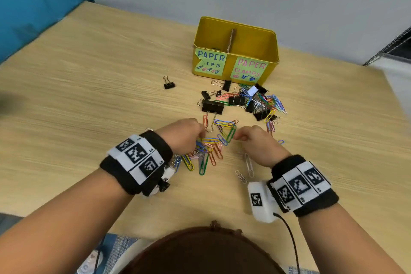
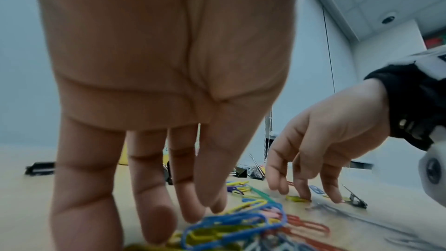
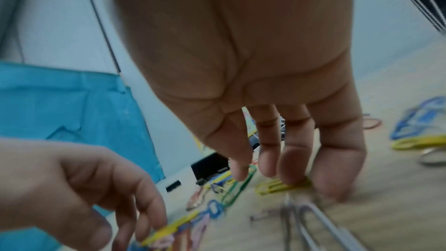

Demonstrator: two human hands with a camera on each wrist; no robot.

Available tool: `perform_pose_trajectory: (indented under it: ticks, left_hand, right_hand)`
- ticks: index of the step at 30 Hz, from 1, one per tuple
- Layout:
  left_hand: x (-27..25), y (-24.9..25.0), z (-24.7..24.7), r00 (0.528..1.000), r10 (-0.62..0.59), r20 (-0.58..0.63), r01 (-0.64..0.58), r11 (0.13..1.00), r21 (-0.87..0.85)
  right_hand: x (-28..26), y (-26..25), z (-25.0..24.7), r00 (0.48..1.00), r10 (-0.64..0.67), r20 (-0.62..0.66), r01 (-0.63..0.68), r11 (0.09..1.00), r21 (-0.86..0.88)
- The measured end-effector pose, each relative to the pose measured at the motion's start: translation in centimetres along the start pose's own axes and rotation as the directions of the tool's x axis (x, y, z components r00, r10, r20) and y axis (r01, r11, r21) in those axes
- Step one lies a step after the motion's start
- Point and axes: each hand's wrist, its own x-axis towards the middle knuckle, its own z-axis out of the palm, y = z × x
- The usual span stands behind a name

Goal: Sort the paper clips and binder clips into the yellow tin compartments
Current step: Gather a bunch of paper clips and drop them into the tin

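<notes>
The yellow tin (image 1: 253, 37) stands at the back of the table, split by a cardboard divider (image 1: 231, 40); its labels read PAPER CLIPS on the left and PAPER CLAMPS on the right. A mixed heap of black binder clips and coloured paper clips (image 1: 249, 100) lies in front of it. My left hand (image 1: 189, 135) reaches down with extended fingers (image 2: 159, 222) touching a bunch of coloured paper clips (image 1: 209, 149). My right hand (image 1: 251, 138) points down beside it, with one fingertip (image 3: 292, 175) on a yellow paper clip (image 3: 280, 187). Neither hand grips anything.
A lone small binder clip (image 1: 169, 84) lies left of the tin. A large black binder clip (image 1: 212, 106) sits just beyond my hands. Silver paper clips (image 1: 249, 164) lie near my right wrist. The wooden table (image 1: 89, 95) meets a blue panel at the left.
</notes>
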Motion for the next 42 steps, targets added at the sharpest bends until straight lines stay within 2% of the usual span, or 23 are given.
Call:
perform_pose_trajectory:
  ticks: [2,4,6,8,10,12,14,16,18,19,20,22,24,26,28,30,31,32,34,37,39,42]
  left_hand:
    - [-0.1,0.0,-0.1,0.999,-0.015,-0.045,0.015,1.000,-0.005]
    - [0.0,0.2,-0.2,0.997,-0.022,-0.079,0.025,0.999,0.039]
    - [-0.1,0.3,-0.1,0.998,-0.011,-0.058,0.018,0.991,0.136]
    - [-0.6,0.0,0.3,0.999,-0.015,-0.029,0.021,0.976,0.216]
    - [-1.2,-0.5,0.8,0.999,-0.039,-0.005,0.040,0.970,0.242]
    - [-1.8,-0.6,1.4,0.998,-0.047,0.038,0.037,0.972,0.232]
    - [-2.1,-0.7,1.6,0.998,-0.058,0.038,0.050,0.983,0.175]
    - [-2.3,-0.9,1.4,0.994,-0.102,-0.026,0.103,0.992,0.073]
    - [-2.6,-1.0,1.4,0.980,-0.197,-0.043,0.196,0.980,-0.027]
    - [-2.6,-0.9,1.5,0.975,-0.224,-0.007,0.223,0.974,-0.038]
    - [-2.5,-0.6,1.9,0.972,-0.230,0.053,0.230,0.973,-0.012]
    - [-2.4,0.0,2.9,0.971,-0.190,0.142,0.187,0.982,0.035]
    - [-2.6,-0.2,3.2,0.984,-0.140,0.110,0.143,0.989,-0.021]
    - [-3.2,-1.5,2.7,0.984,-0.181,0.002,0.180,0.981,-0.076]
    - [-3.7,-3.3,2.4,0.959,-0.281,-0.035,0.279,0.958,-0.065]
    - [-4.2,-3.8,2.4,0.948,-0.318,0.010,0.318,0.947,-0.032]
    - [-4.3,-3.4,2.7,0.953,-0.300,0.034,0.301,0.954,-0.017]
    - [-4.3,-2.6,3.2,0.964,-0.262,0.053,0.263,0.965,-0.006]
    - [-4.2,-0.7,4.2,0.985,-0.151,0.080,0.152,0.988,-0.009]
    - [-4.1,0.4,4.5,0.997,-0.033,0.064,0.039,0.994,-0.106]
    - [-4.2,0.0,3.9,0.998,-0.070,-0.010,0.068,0.986,-0.154]
    - [-4.2,0.0,2.9,0.977,-0.203,-0.070,0.195,0.975,-0.101]
  right_hand:
    - [0.5,-0.6,-0.2,0.995,-0.053,-0.081,0.055,0.998,0.023]
    - [1.1,-1.2,-0.2,0.981,-0.144,-0.131,0.137,0.989,-0.063]
    - [1.6,-1.6,0.3,0.975,-0.218,-0.043,0.205,0.956,-0.208]
    - [1.3,-1.4,0.6,0.973,-0.223,0.060,0.231,0.923,-0.308]
    - [0.3,-1.1,1.0,0.955,-0.268,0.127,0.295,0.903,-0.312]
    - [-1.0,-1.1,1.2,0.932,-0.334,0.144,0.359,0.906,-0.222]
    - [-1.4,-0.9,0.8,0.952,-0.305,0.022,0.306,0.948,-0.087]
    - [-0.9,0.0,0.3,0.987,-0.142,-0.075,0.139,0.989,-0.050]
    - [-0.6,0.7,0.4,0.999,0.039,0.002,-0.038,0.990,-0.136]
    - [-0.7,0.7,0.9,0.995,0.071,0.065,-0.057,0.979,-0.195]
    - [-0.8,0.4,1.6,0.992,0.055,0.115,-0.026,0.970,-0.242]
    - [-1.4,-0.9,2.8,0.980,-0.061,0.189,0.111,0.956,-0.270]
    - [-2.3,-2.0,2.6,0.968,-0.173,0.180,0.205,0.963,-0.174]
    - [-2.5,-1.3,1.0,0.987,-0.153,0.043,0.155,0.986,-0.063]
    - [-2.5,1.1,-0.5,0.998,-0.009,-0.063,0.005,0.998,-0.068]
    - [-2.3,3.3,-0.8,0.985,0.166,-0.056,-0.171,0.979,-0.114]
    - [-2.4,3.6,-0.3,0.977,0.212,-0.016,-0.212,0.967,-0.137]
    - [-2.6,3.5,0.4,0.976,0.216,0.029,-0.209,0.965,-0.156]
    - [-3.0,2.0,1.6,0.987,0.123,0.105,-0.107,0.983,-0.148]
    - [-3.7,0.1,1.6,0.990,-0.012,0.138,0.010,1.000,0.012]
    - [-3.1,0.6,0.2,1.000,0.022,0.012,-0.023,0.995,0.096]
    - [-1.2,1.9,-1.3,0.970,0.168,-0.175,-0.173,0.985,-0.013]
